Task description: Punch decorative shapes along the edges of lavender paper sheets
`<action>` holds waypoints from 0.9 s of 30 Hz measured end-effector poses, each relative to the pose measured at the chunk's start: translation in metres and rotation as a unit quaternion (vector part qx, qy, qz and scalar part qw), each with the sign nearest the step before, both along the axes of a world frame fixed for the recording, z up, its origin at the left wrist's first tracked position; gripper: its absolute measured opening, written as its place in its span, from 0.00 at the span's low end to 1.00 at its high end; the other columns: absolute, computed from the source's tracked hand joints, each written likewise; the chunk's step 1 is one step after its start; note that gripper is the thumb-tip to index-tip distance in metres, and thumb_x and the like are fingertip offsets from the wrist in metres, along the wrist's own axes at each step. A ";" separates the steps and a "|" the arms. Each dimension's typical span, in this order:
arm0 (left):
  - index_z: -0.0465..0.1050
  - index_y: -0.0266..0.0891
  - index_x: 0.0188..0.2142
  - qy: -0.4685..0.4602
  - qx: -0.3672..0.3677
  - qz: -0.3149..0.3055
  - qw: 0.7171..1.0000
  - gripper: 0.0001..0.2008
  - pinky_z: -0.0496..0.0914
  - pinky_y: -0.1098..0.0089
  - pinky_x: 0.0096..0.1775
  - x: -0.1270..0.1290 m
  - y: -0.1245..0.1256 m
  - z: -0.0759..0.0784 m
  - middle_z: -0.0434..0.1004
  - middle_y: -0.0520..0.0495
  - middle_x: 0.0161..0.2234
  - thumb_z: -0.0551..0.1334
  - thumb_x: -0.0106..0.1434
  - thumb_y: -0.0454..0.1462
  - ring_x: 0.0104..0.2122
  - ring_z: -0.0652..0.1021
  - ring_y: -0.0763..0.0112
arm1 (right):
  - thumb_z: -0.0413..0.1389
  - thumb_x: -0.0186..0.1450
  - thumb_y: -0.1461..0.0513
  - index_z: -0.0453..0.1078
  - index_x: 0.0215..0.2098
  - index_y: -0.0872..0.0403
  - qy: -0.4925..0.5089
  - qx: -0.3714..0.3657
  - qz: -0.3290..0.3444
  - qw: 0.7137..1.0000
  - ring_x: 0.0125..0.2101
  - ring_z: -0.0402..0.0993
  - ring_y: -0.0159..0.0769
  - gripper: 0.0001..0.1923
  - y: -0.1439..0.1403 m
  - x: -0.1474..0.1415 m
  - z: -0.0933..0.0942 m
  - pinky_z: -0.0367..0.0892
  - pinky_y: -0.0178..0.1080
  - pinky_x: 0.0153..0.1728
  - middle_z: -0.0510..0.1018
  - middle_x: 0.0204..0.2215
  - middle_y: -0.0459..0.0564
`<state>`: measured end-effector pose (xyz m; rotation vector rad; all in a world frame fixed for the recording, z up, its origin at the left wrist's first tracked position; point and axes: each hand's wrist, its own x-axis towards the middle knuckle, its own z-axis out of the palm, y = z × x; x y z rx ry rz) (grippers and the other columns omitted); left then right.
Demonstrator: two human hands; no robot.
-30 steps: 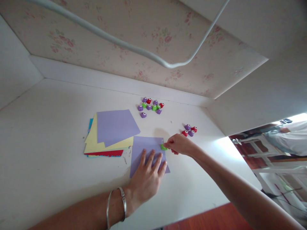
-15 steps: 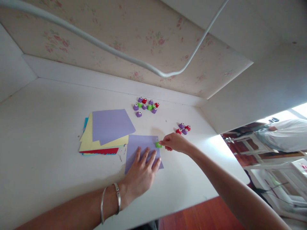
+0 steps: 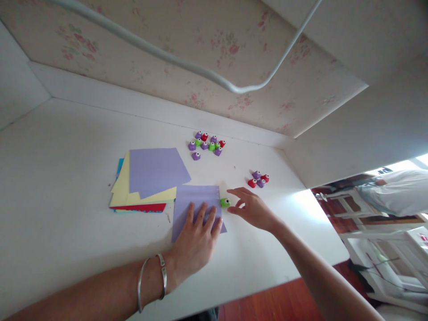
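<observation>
My left hand lies flat, fingers spread, on a purple sheet of paper and presses it to the table. A small green paper punch with a single eye on top sits at the sheet's right edge. Small marks show along that edge near the upper corner. Just right of the punch, my right hand is open, thumb and fingers apart, with nothing held. Whether a fingertip touches the punch I cannot tell.
Left of the sheet lies a stack of coloured papers, purple on top. Several purple, red and green punches are grouped near the back wall. A smaller group of punches stands to the right. A pale cable hangs across the wallpaper.
My right hand has let go of the green punch, opened its fingers and drawn slightly right. The punch now stands free at the paper's edge. My left hand stays on the sheet.
</observation>
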<state>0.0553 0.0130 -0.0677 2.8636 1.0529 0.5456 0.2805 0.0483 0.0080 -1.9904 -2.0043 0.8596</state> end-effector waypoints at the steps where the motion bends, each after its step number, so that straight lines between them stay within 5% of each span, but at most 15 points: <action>1: 0.68 0.43 0.59 0.000 -0.001 0.004 1.000 0.21 0.47 0.34 0.61 0.000 0.000 0.000 0.62 0.39 0.63 0.55 0.68 0.43 0.62 0.63 0.42 | 0.61 0.63 0.57 0.70 0.57 0.47 -0.005 0.016 0.014 1.000 0.34 0.78 0.33 0.24 -0.001 -0.002 -0.003 0.73 0.38 0.41 0.73 0.56 0.53; 7: 0.69 0.42 0.58 0.006 0.002 0.017 1.000 0.21 0.48 0.34 0.61 -0.001 -0.001 -0.001 0.62 0.39 0.63 0.56 0.68 0.43 0.62 0.63 0.40 | 0.54 0.68 0.61 0.76 0.49 0.48 -0.031 0.064 0.040 0.997 0.37 0.78 0.36 0.13 -0.003 -0.005 -0.008 0.72 0.40 0.42 0.79 0.48 0.51; 12: 0.69 0.41 0.59 0.010 0.002 0.013 1.000 0.22 0.48 0.34 0.61 0.000 -0.001 0.000 0.62 0.39 0.63 0.56 0.68 0.43 0.62 0.63 0.40 | 0.56 0.66 0.55 0.74 0.50 0.51 0.099 0.016 -0.065 0.993 0.36 0.78 0.37 0.16 -0.008 0.005 -0.005 0.74 0.40 0.40 0.79 0.43 0.53; 18: 0.69 0.41 0.58 0.013 0.005 0.011 1.000 0.22 0.48 0.34 0.61 -0.001 0.000 0.003 0.62 0.39 0.63 0.54 0.69 0.45 0.63 0.62 0.40 | 0.58 0.64 0.48 0.75 0.49 0.54 0.351 -0.078 -0.179 0.916 0.37 0.76 0.36 0.23 -0.022 0.014 -0.005 0.73 0.43 0.46 0.78 0.39 0.52; 23: 0.68 0.42 0.59 0.015 0.011 0.008 1.000 0.22 0.48 0.35 0.62 -0.001 0.001 0.004 0.61 0.39 0.64 0.53 0.69 0.45 0.63 0.62 0.42 | 0.62 0.62 0.49 0.71 0.55 0.50 0.443 -0.080 -0.240 0.860 0.36 0.76 0.34 0.26 -0.034 0.016 -0.010 0.73 0.43 0.46 0.77 0.42 0.52; 27: 0.69 0.41 0.59 0.016 0.015 0.007 1.000 0.22 0.48 0.36 0.62 -0.002 0.002 0.005 0.61 0.39 0.63 0.53 0.70 0.45 0.63 0.62 0.42 | 0.63 0.60 0.49 0.71 0.53 0.52 0.392 -0.029 -0.249 0.885 0.36 0.77 0.36 0.26 -0.038 0.032 -0.022 0.73 0.45 0.47 0.78 0.43 0.53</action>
